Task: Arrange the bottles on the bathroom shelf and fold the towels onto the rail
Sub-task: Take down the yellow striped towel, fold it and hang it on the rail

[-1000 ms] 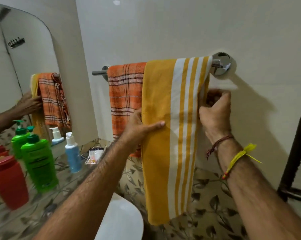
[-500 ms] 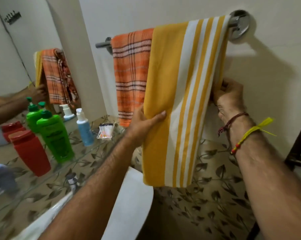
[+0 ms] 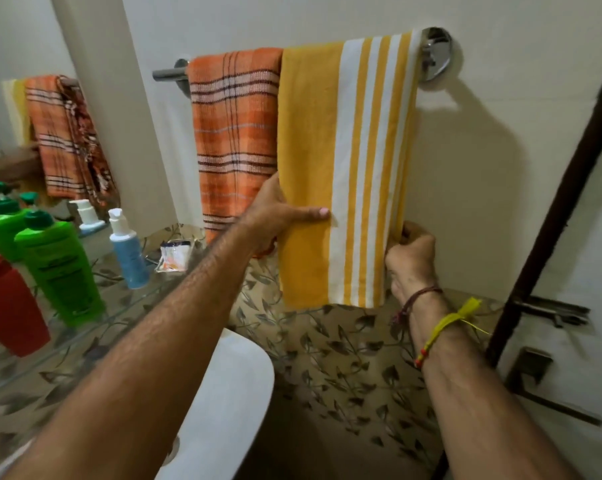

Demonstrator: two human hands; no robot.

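A yellow towel with white stripes hangs folded over the chrome rail, beside an orange checked towel on its left. My left hand pinches the yellow towel's left edge, thumb across the front. My right hand grips its lower right edge, close to the wall. On the glass shelf stand a green bottle, a red bottle and a blue pump bottle.
A mirror at the left reflects the towels and bottles. A small packet lies on the shelf near the wall. A white basin is below my left arm. A dark door frame with a latch stands at the right.
My right hand has slid down the yellow towel's right edge from near the rail to its lower part. My left hand keeps its hold on the left edge. The view has tilted down.
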